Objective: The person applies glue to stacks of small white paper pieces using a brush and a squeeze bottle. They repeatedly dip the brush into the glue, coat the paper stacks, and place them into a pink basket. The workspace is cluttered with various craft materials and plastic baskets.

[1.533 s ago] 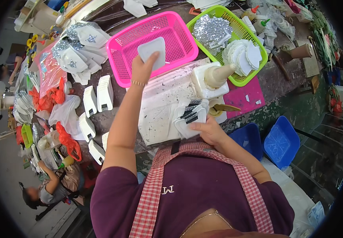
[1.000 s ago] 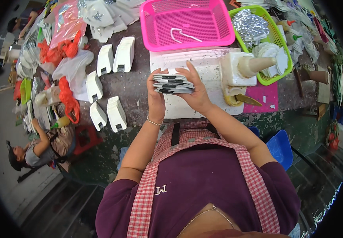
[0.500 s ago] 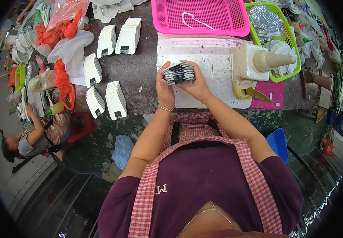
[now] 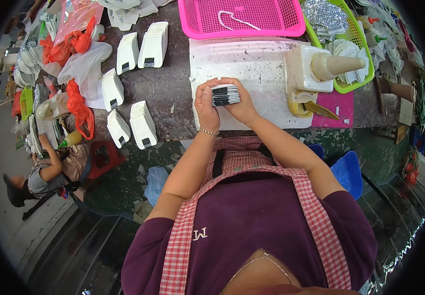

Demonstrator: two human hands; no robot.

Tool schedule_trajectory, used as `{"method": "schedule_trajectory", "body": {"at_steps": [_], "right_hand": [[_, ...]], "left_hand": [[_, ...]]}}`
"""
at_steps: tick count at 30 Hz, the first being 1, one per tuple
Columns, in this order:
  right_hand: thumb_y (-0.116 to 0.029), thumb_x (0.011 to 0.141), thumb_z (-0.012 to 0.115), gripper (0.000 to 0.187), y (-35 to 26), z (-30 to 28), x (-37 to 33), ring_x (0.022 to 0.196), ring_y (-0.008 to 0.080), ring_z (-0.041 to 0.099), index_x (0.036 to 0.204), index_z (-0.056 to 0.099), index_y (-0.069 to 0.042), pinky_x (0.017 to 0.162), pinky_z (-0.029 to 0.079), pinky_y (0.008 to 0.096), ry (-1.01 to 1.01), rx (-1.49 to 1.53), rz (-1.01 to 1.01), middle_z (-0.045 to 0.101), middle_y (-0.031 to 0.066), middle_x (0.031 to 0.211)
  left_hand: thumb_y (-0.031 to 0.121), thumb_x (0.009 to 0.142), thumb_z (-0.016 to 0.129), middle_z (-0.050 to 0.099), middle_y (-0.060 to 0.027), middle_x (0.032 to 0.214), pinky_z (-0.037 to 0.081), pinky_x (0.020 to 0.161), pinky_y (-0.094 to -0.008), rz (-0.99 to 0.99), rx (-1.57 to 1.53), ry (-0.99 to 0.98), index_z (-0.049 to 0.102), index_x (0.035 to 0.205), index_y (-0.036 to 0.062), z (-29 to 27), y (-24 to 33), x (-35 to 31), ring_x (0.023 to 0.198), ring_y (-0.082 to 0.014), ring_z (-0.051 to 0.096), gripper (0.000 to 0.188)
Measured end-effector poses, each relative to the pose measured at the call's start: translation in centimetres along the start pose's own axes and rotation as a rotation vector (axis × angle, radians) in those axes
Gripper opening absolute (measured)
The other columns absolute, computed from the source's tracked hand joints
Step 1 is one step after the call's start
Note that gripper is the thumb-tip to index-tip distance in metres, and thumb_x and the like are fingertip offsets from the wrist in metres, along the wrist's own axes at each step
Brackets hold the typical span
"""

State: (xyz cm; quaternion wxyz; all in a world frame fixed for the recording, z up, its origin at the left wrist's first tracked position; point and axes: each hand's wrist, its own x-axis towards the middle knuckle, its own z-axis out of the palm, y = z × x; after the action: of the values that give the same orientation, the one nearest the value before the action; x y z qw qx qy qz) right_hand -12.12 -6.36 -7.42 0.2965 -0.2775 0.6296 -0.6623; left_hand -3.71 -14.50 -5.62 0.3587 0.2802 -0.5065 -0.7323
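Note:
Between my two hands sits a stack of white pieces with black end patches [image 4: 226,95], its layered ends facing me. My left hand [image 4: 206,105] wraps the stack's left side, thumb up along it. On the other side my right hand [image 4: 243,104] closes round the stack, its fingers curling over the far edge. Both hands are above the white sheet [image 4: 266,113] near the table's front edge. Left of them, several fanned piles of similar white pieces [image 4: 142,125] lie on the dark table [image 4: 173,88], each with a small black patch.
A pink basket [image 4: 242,33] holding a white bent strip stands at the back. Right are a white glue bottle [image 4: 307,69] with a cone nozzle and a green basket [image 4: 368,73] of silver and white pieces. Red bags [image 4: 79,105] lie left; a person [image 4: 50,169] works beyond.
My hands have squeezed the stack from a loose, slanted fan into a squarer block. The view has shifted slightly, and the person at left has moved a little.

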Motion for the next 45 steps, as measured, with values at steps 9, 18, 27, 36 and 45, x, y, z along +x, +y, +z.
{"method": "schedule_trajectory", "body": {"at_steps": [9, 18, 27, 36, 45], "right_hand": [[0.009, 0.075, 0.067, 0.037, 2.4, -0.4, -0.3, 0.095, 0.0176, 0.062, 0.108, 0.059, -0.007, 0.085, 0.05, 0.0304, 0.023, -0.012, -0.023, 0.065, 0.0064, 0.102], [0.008, 0.074, 0.065, 0.025, 0.2, -0.7, 0.2, 0.086, 0.0263, 0.064, 0.095, 0.06, -0.005, 0.079, 0.05, 0.0342, 0.043, -0.068, 0.127, 0.066, 0.0109, 0.092], [0.009, 0.067, 0.058, 0.033, -9.2, -1.9, 1.1, 0.099, 0.0405, 0.055, 0.098, 0.056, -0.003, 0.085, 0.045, 0.0479, -0.076, -0.586, -0.224, 0.06, 0.019, 0.097], [-0.007, 0.078, 0.075, 0.062, -19.8, -6.9, -2.3, 0.123, 0.0286, 0.054, 0.136, 0.051, -0.001, 0.105, 0.042, 0.0394, -0.006, -0.235, -0.144, 0.063, 0.0142, 0.123], [-0.026, 0.085, 0.076, 0.034, -24.7, -7.0, -4.2, 0.077, 0.0099, 0.055, 0.099, 0.065, 0.002, 0.071, 0.048, 0.0279, -0.125, 0.057, 0.127, 0.063, 0.0066, 0.081]], "left_hand": [[0.023, 0.098, 0.045, 0.062, -0.0169, 0.11, 0.041, 0.103, -0.0418, 0.024, -0.047, -0.109, 0.056, 0.101, 0.0014, -0.8, -1.4, -0.3, 0.108, -0.0259, 0.057, 0.025], [0.033, 0.095, 0.06, 0.051, -0.0181, 0.135, 0.035, 0.108, -0.04, 0.376, 0.581, -0.147, 0.039, 0.142, 0.0001, -1.3, 4.4, 0.7, 0.126, -0.0316, 0.047, 0.061], [0.009, 0.077, 0.08, 0.067, -0.0169, 0.108, 0.052, 0.084, -0.0396, 0.044, 1.176, -0.543, 0.051, 0.129, 0.0009, 2.6, 12.0, 1.9, 0.099, -0.0347, 0.066, 0.061], [0.011, 0.079, 0.082, 0.069, -0.0104, 0.111, 0.052, 0.086, -0.0311, -0.117, 0.483, -0.446, 0.059, 0.114, 0.002, 3.6, 16.1, -0.5, 0.1, -0.0195, 0.067, 0.043], [0.009, 0.076, 0.083, 0.062, -0.0103, 0.123, 0.047, 0.101, -0.0389, -0.486, -0.225, -0.453, 0.053, 0.131, 0.0005, 4.0, 17.0, -1.7, 0.116, -0.0237, 0.06, 0.063]]}}
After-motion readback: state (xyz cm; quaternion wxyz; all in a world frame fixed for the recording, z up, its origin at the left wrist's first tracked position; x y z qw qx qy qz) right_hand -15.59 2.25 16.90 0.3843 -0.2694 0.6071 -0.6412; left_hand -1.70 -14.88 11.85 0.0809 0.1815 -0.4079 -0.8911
